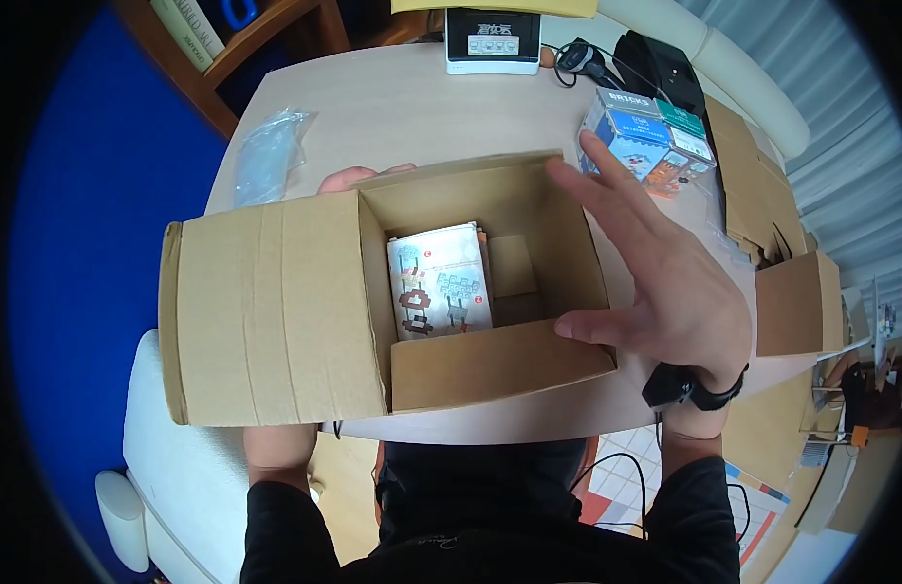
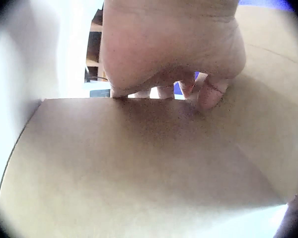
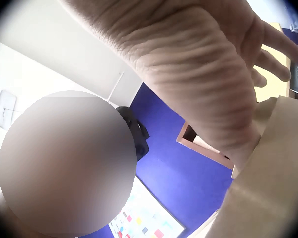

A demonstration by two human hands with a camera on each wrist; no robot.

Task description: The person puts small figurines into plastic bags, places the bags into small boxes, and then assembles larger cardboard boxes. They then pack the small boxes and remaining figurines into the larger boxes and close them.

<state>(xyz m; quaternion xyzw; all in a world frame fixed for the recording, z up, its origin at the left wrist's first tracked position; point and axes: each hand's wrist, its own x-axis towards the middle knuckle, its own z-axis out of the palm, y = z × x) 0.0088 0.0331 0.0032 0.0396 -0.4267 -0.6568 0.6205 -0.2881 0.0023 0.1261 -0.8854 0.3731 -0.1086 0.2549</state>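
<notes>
An open cardboard box lies over the near part of the table, its mouth facing up and a wide flap spread to the left. Inside sits a white printed instruction booklet with drawings of brick models. My left hand holds the box at its left side, thumb against the cardboard and fingers reaching past a panel's edge; in the head view the flap hides most of it. At the box's right side, my right hand is spread wide, its thumb over the front flap and fingertips near the far right corner.
Small colourful brick-set boxes stand at the back right, near a handheld scanner and black device. A white device with a dark screen is at the back. Clear plastic wrap lies left; another carton is right.
</notes>
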